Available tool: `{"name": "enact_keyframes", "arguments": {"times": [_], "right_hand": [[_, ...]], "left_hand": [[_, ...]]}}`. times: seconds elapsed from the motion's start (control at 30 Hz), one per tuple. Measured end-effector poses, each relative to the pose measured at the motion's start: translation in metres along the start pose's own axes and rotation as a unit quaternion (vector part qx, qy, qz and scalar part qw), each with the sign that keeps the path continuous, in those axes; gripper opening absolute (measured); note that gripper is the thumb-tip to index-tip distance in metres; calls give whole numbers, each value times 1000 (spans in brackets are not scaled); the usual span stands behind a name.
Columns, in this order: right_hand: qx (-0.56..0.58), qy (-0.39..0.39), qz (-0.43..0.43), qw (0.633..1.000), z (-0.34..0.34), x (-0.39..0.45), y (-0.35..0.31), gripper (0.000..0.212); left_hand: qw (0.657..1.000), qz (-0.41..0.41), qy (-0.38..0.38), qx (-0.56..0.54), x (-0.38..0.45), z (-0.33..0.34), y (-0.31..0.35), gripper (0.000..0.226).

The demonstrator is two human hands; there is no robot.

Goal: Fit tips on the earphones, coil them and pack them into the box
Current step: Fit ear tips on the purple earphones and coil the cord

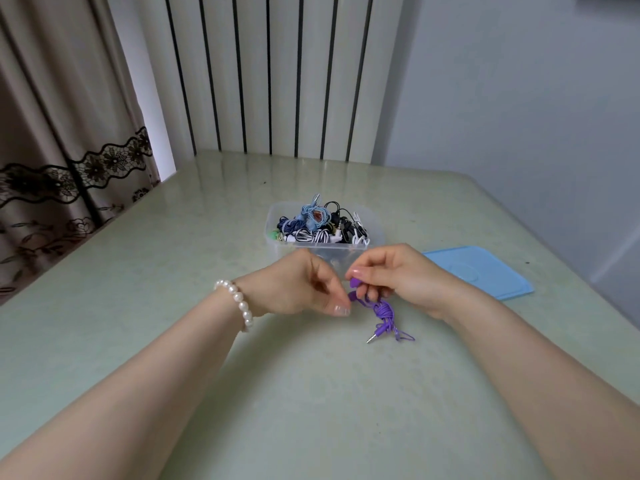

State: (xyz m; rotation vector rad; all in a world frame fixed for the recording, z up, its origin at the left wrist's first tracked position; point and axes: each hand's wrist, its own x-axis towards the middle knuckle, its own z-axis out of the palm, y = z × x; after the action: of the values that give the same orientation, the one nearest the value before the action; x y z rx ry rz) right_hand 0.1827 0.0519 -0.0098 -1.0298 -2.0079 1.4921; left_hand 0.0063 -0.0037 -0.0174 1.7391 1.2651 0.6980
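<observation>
Purple earphones [379, 311] sit at 6 o'clock from the clear box [277, 245]. Right hand [398, 278] pinches one earbud; left hand [304, 284] pinches the other. The coiled cord and plug rest on the surface [138, 271]. Blue lid [481, 271] lies at 3 o'clock.

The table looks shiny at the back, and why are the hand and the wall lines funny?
Head view: the table shines because the striped wall reflects faintly in its glossy far edge; the left hand is smeared by motion blur at the fingers; the wide lens fans the stripes outward and stretches the forearms; the purple earphones held by the right hand stay fairly sharp.
</observation>
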Motion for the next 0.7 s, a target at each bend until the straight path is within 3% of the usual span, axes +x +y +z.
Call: {"name": "enact_keyframes", "arguments": {"times": [0.07, 0.13, 0.23, 0.33, 0.5, 0.7], "right_hand": [[108, 26, 22, 994, -2, -1, 3, 4], [172, 35, 37, 984, -5, -3, 7, 16], [207, 46, 26, 977, -8, -6, 10, 10], [251, 48, -3, 967, -8, -6, 10, 14], [272, 38, -58, 960, -4, -3, 16, 45], [228, 94, -68, 967, 1, -6, 13, 18]], "left_hand": [[992, -3, 76, -102, 3, 0, 1, 12], [966, -31, 129, -224, 7, 4, 3, 12], [902, -85, 152, -395, 11, 12, 7, 11], [848, -110, 148, -497, 13, 15, 8, 12], [826, -132, 135, -531, 13, 21, 10, 13], [833, -140, 146, -516, 13, 24, 13, 10]]}}
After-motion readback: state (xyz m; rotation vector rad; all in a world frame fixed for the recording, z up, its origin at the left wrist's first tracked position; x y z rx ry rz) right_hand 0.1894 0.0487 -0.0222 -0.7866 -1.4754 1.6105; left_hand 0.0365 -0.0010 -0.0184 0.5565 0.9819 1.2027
